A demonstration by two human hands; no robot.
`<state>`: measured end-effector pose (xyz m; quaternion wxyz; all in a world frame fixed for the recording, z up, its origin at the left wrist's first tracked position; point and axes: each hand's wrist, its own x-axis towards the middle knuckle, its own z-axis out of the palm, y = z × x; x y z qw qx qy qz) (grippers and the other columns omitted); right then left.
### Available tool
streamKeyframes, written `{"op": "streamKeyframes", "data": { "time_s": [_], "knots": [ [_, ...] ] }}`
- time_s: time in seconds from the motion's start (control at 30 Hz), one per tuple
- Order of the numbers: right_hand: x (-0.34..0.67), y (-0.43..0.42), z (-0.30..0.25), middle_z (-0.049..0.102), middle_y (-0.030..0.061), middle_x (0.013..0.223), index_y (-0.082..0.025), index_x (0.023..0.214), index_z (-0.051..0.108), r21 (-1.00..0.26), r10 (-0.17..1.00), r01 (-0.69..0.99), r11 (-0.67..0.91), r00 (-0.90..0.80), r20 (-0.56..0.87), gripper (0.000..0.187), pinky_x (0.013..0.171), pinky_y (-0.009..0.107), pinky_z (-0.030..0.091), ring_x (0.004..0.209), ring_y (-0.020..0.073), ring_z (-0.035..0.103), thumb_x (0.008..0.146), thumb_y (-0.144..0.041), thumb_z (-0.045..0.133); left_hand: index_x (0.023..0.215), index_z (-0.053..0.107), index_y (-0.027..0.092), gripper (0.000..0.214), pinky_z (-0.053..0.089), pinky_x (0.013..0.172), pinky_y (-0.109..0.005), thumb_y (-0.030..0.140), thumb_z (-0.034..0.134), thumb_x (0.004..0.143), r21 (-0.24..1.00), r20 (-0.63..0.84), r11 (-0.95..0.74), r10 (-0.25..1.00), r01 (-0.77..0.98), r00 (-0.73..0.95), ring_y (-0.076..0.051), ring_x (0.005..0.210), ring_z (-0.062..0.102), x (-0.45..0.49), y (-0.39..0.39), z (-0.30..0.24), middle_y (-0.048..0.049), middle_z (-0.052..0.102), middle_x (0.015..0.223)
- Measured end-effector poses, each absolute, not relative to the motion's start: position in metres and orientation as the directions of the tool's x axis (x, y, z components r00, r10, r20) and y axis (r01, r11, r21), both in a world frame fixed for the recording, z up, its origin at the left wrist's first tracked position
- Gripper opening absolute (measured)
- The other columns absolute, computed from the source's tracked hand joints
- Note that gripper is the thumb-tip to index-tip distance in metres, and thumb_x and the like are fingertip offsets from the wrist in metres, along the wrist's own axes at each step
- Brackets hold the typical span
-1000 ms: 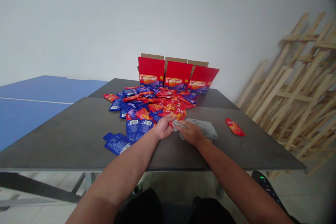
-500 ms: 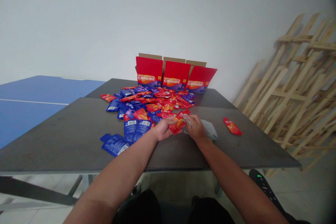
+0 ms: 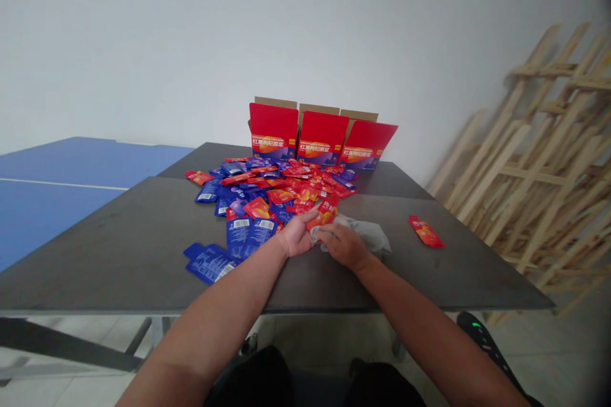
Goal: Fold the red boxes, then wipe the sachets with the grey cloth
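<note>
- The blue table (image 3: pixel 57 184) stands at the far left, next to the dark table (image 3: pixel 143 235). The dark table's left half is bare, which gives the widest free room for an elbow.
- Two blue packets (image 3: pixel 210 261) lie near the front edge, left of the left forearm. A wide sweep that way could push them off.
- The pile of packets (image 3: pixel 272 194) spreads from mid-table back to the three red boxes (image 3: pixel 319 137), just beyond the hands.
- The left hand (image 3: pixel 298 235) is closed around the lower part of a red packet (image 3: pixel 322 216), held up just in front of the pile.
- The right hand (image 3: pixel 341 245) has its fingers curled on a grey cloth (image 3: pixel 367 235) and presses it against that packet. Short strokes toward the body, with a firm left grip, look best to avoid bending the packet or disturbing the pile.
- A single red packet (image 3: pixel 426 231) lies apart on the right, with bare table around it.
- Wooden frames (image 3: pixel 548 159) lean on the wall past the right edge, well clear of the arms.
</note>
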<state>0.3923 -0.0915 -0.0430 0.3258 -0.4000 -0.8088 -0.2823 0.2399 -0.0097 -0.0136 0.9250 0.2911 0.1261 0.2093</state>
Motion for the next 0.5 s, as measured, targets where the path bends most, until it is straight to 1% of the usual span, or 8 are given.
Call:
{"op": "streamKeyframes", "data": {
  "time_s": [0.07, 0.13, 0.3, 0.4, 0.5],
  "knots": [
    [0.389, -0.09, -0.044, 0.066, 0.0071, 0.101, -0.027, 0.116, 0.066, 0.259, 0.448, 0.808, 0.529, -0.525, 0.723, 0.032, 0.078, 0.032, 0.054, 0.089, 0.0184, 0.061, 0.093, -0.015, 0.048, 0.11, 0.066, 0.01, 0.032, 0.05, 0.073, -0.026, 0.034, 0.052, 0.092, 0.596, -0.116, 0.747, 0.442, -0.294, 0.889, -0.017, 0.078, 0.067, 0.241, -0.012, -0.012, -0.012, 0.071, 0.095],
    [0.391, -0.088, -0.046, 0.065, 0.0078, 0.101, -0.026, 0.114, 0.067, 0.225, 0.471, 0.836, 0.5, -0.481, 0.74, 0.031, 0.079, 0.032, 0.054, 0.089, 0.0186, 0.061, 0.093, -0.015, 0.046, 0.109, 0.066, 0.011, 0.033, 0.05, 0.072, -0.027, 0.036, 0.052, 0.093, 0.613, -0.11, 0.736, 0.437, -0.285, 0.893, -0.018, 0.078, 0.067, 0.241, -0.014, -0.011, -0.0113, 0.071, 0.093],
    [0.401, -0.084, -0.047, 0.06, 0.0099, 0.102, -0.022, 0.114, 0.066, -0.065, 0.53, 0.916, 0.397, -0.171, 0.831, 0.029, 0.083, 0.034, 0.055, 0.095, 0.0193, 0.06, 0.095, -0.018, 0.044, 0.105, 0.066, 0.016, 0.027, 0.049, 0.061, -0.027, 0.036, 0.055, 0.091, 0.667, -0.162, 0.714, 0.417, -0.212, 0.894, -0.017, 0.072, 0.066, 0.238, -0.017, -0.013, -0.0068, 0.07, 0.087],
    [0.406, -0.082, -0.046, 0.058, 0.0089, 0.101, -0.023, 0.113, 0.066, -0.208, 0.528, 0.916, 0.344, -0.005, 0.85, 0.027, 0.084, 0.035, 0.055, 0.093, 0.019, 0.06, 0.095, -0.021, 0.045, 0.111, 0.065, 0.019, 0.027, 0.049, 0.061, -0.027, 0.035, 0.057, 0.09, 0.682, -0.185, 0.711, 0.396, -0.173, 0.899, -0.016, 0.073, 0.066, 0.236, -0.016, -0.016, -0.0059, 0.07, 0.091],
    [0.413, -0.078, -0.046, 0.058, 0.008, 0.097, -0.022, 0.11, 0.067, -0.318, 0.51, 0.904, 0.286, 0.137, 0.849, 0.026, 0.084, 0.037, 0.055, 0.09, 0.0195, 0.06, 0.094, -0.025, 0.046, 0.119, 0.062, 0.022, 0.032, 0.049, 0.062, -0.027, 0.034, 0.057, 0.09, 0.697, -0.198, 0.704, 0.371, -0.136, 0.907, -0.016, 0.071, 0.066, 0.235, -0.012, -0.018, -0.0059, 0.071, 0.097]
  ]
}}
